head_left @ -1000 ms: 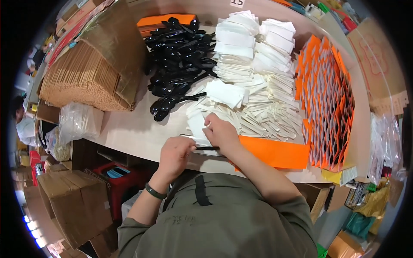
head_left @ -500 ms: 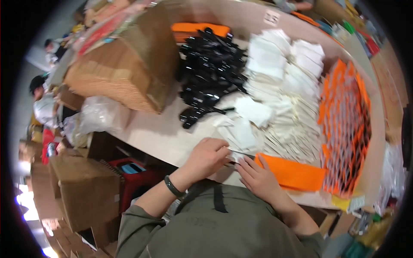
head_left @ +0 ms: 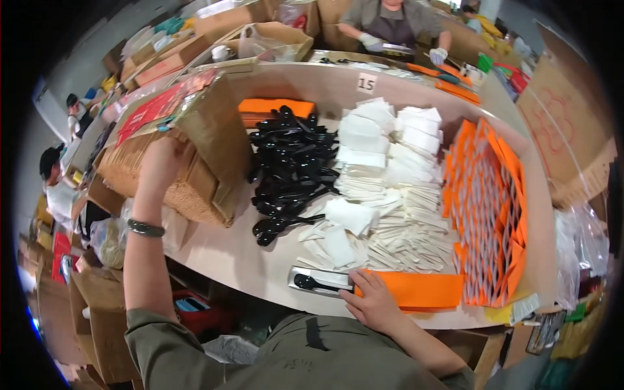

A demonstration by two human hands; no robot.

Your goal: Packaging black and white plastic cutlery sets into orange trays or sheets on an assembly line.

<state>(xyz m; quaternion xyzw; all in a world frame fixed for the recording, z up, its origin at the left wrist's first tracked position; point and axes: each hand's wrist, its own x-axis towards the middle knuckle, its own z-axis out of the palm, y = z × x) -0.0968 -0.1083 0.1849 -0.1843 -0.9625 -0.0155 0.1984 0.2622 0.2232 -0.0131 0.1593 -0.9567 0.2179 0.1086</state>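
Observation:
My left hand [head_left: 168, 158] reaches into the open cardboard box [head_left: 218, 140] at the left, which is packed with thin brown flat pieces [head_left: 188, 201]; its fingers are hidden among them. At the table's near edge, my right hand [head_left: 375, 301] closes over the left end of an orange sleeve [head_left: 422, 290], thumb below and fingers on top. Left of that hand lies a narrow silver-edged holder [head_left: 296, 272], its right end under the fingertips. A black plastic spoon [head_left: 312, 282] lies in it over something white.
Black plastic cutlery [head_left: 292, 159] is heaped mid-table, beside stacked white napkins [head_left: 364, 133] and a spread of white packets [head_left: 416, 240]. Orange netted sleeves [head_left: 484, 214] pile up at the right. A raised rim [head_left: 403, 91] runs along the back; a gloved co-worker [head_left: 390, 32] stands beyond.
My left hand has left the spot beside my right hand and gone up-left into the box. The holder with the spoon now shows plainly beside the orange sleeve. The view has tilted upward.

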